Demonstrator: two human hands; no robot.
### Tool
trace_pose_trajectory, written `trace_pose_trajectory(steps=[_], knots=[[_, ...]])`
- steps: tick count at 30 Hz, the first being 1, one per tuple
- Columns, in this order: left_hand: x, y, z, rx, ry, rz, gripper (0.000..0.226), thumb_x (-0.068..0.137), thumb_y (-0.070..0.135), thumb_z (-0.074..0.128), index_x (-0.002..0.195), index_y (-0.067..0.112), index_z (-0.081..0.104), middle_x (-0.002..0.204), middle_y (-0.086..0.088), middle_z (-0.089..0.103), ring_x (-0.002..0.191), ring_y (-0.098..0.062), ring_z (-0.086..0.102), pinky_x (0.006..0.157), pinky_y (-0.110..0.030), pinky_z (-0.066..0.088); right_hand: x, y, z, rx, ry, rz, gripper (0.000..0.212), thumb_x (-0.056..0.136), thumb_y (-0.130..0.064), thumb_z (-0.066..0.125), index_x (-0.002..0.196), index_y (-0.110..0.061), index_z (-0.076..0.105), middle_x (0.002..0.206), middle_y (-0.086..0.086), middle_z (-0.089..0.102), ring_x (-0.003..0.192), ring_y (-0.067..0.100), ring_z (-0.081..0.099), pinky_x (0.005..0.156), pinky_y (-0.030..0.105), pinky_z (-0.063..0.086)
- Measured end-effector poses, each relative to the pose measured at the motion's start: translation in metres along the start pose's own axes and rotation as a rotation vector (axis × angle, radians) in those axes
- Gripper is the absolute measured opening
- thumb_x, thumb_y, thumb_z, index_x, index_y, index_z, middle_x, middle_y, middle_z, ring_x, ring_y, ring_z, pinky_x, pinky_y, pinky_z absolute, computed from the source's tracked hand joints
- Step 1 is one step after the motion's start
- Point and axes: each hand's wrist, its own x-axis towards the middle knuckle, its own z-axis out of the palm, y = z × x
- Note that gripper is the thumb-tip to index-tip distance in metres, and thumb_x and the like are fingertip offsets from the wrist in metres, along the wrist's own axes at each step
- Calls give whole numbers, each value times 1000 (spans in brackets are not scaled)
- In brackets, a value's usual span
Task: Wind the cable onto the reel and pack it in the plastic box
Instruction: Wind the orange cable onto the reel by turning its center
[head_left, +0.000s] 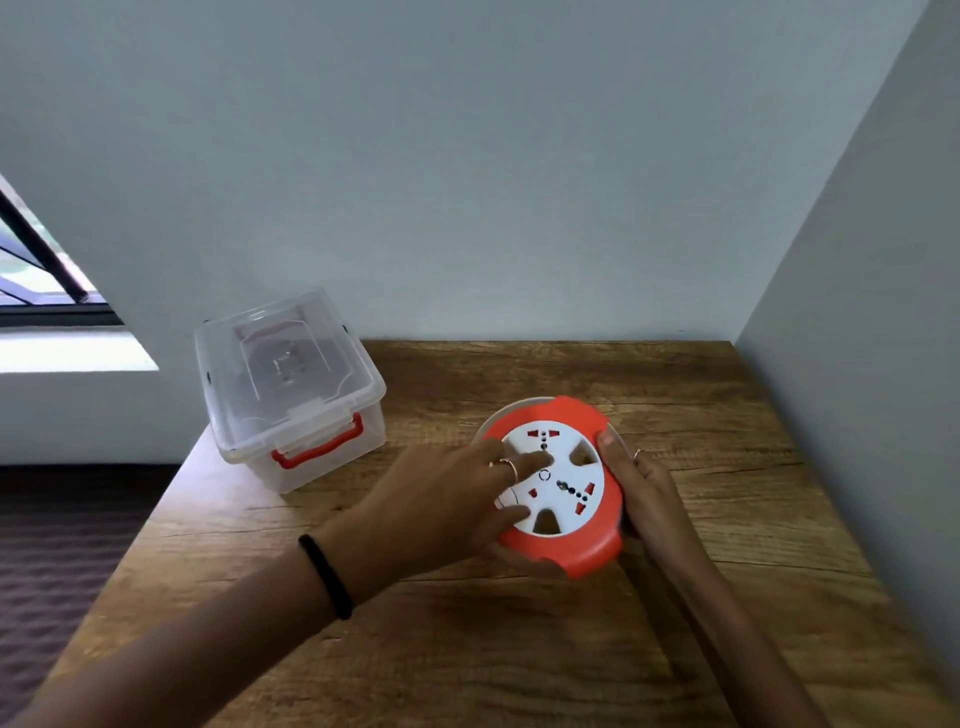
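Note:
An orange cable reel (582, 551) with a white socket face lies flat on the wooden table (467, 649), right of centre. My left hand (441, 499) rests on the white face, fingers spread over it. My right hand (644, 483) grips the reel's right rim from the side. No loose cable shows. The clear plastic box (291, 384) with orange latches stands at the table's far left corner, its lid on.
Grey walls close in behind the table and along its right side. The table's left edge drops to a dark carpeted floor (62, 545). A window sits at the far left.

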Motion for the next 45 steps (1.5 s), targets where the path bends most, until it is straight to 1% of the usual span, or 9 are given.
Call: trace_pose_trajectory(steps=[5,10,18,20,24,28,34,39,45], knots=[[10,20,18,9,75,-70,61,95,54,36,148,39,11,147,-2,36,112,-23,57,81,-36,54,-1,-3,6,-67,30,-43,33,94,-33,52,100,-5,68,73,5,73,65,15,69,52,22,50],[14,32,20,-17,96,-132,61,97,48,37,148,40,5,152,-6,23,119,-26,51,87,-37,50,-6,-3,9,-38,47,-56,31,96,-28,50,94,-2,66,64,1,71,57,10,67,48,17,48],[11,37,24,-116,37,-212,62,95,51,37,145,49,1,156,-11,16,122,-27,50,93,-38,46,-8,-3,9,3,92,-54,28,96,-28,51,91,-4,65,62,-2,70,54,7,66,45,16,47],[13,35,26,-137,7,-191,64,95,51,38,144,51,-2,154,-13,20,124,-29,48,93,-39,48,-8,-3,9,-2,91,-55,29,96,-28,51,89,-3,66,65,2,71,56,10,67,46,17,48],[23,25,22,-221,-55,-150,69,90,48,49,146,46,9,144,-8,38,120,-23,49,89,-33,49,-11,-4,9,-17,73,-70,30,96,-26,50,86,-3,65,62,1,70,55,9,67,46,16,47],[27,20,18,-275,-140,-107,78,87,46,60,148,40,11,147,-3,38,126,-19,43,94,-30,44,-11,-3,7,-47,90,-65,33,96,-32,48,91,-5,66,65,1,72,57,10,68,47,17,49],[28,21,21,-408,-102,-177,64,91,36,58,146,38,25,150,0,35,130,-19,44,100,-34,43,-11,-6,5,-74,83,-68,32,96,-34,48,91,-9,66,61,-1,70,55,10,67,47,17,48],[27,25,22,-291,-164,-173,72,93,37,54,149,40,8,147,-6,38,125,-22,46,95,-32,46,-13,-6,7,-54,66,-76,30,96,-33,49,91,-10,67,64,0,70,58,12,67,49,19,50],[26,32,28,-249,26,-189,68,93,32,54,147,42,15,138,-8,46,120,-22,50,92,-34,49,-12,-8,5,-82,83,-69,31,95,-37,47,91,-14,68,66,2,72,59,15,69,49,20,51]])
